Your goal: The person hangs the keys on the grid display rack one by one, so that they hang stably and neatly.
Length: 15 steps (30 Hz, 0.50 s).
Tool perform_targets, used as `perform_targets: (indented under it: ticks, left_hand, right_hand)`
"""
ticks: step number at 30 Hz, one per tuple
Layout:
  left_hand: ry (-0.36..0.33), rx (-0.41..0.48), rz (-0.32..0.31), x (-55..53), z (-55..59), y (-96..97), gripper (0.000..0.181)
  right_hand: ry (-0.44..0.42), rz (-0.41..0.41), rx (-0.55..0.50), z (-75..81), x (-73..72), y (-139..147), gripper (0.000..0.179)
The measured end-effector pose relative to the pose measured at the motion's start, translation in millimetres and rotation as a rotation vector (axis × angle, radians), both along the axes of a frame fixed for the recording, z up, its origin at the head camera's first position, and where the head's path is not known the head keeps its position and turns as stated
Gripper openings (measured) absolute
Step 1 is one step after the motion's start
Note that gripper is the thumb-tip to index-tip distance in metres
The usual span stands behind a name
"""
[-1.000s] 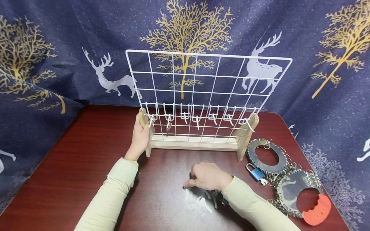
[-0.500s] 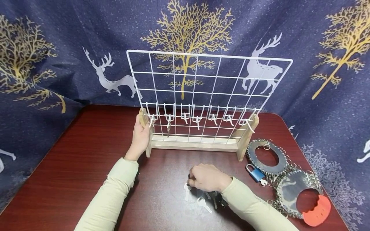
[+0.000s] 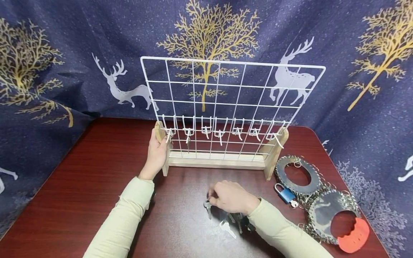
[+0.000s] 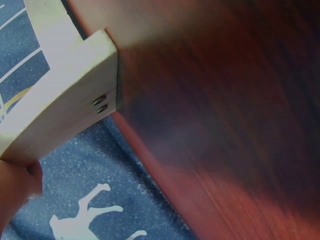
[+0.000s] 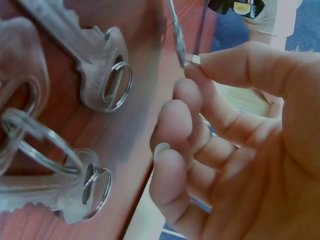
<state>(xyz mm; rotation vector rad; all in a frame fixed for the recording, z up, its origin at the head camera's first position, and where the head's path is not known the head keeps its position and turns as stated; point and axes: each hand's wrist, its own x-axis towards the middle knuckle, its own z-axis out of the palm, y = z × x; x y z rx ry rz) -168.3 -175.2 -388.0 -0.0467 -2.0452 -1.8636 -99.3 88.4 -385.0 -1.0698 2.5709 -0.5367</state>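
newly tilted key [image 3: 208,206] seems silvery; right hand [image 3: 231,197] pinches it, left hand [image 3: 156,154] grips stand [image 3: 216,163].

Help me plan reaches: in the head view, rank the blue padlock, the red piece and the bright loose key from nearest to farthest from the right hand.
1. Bright loose key: just below the right hand in the picture.
2. Blue padlock: to the hand's right.
3. Red piece: much farther right, low in the picture.

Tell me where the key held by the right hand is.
In the head view, the held key is below the picture's middle, at the lower left of the right hand, up and left of a bright loose key on the tabletop.
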Motion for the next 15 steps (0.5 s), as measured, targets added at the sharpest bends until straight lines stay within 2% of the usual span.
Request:
perform_targets:
  ticks: [3, 8, 12, 15]
  left_hand:
    - [0.002, 0.0, -0.003, -0.2, 0.0, -0.5, 0.033]
    - [0.001, 0.009, -0.003, -0.5, -0.5, -1.1, 0.033]
    - [0.004, 0.016, -0.005, -0.2, -0.5, -0.9, 0.034]
    - [0.007, 0.021, -0.008, 0.1, -0.2, -0.2, 0.035]
  right_hand:
    - [0.02, -0.012, -0.02, 1.7, 0.2, -1.1, 0.005]
    - [0.128, -0.029, -0.04, 4.2, 0.5, -3.0, 0.005]
    - [0.199, -0.038, -0.112, 7.5, 1.1, -4.3, 0.005]
    - [0.216, -0.049, -0.179, 9.8, 1.7, -5.8, 0.004]
